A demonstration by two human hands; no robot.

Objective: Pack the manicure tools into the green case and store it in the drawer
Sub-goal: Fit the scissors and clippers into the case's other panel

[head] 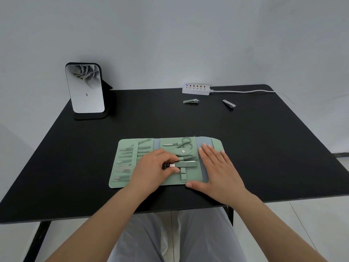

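A: Where is the case?

B: The green case lies open near the table's front edge. Your right hand presses it flat, fingers straight. Your left hand pinches a clipper in its loop.

A: How will it handle?

B: I think the case is soft and floppy; the steel tool is light and slippery, so hold its sides.

A matt black finish is shown by the surface. The case is made of smooth, matt green leather-like material. Polished metal is seen on the two clippers. The power strip is moulded in white plastic.
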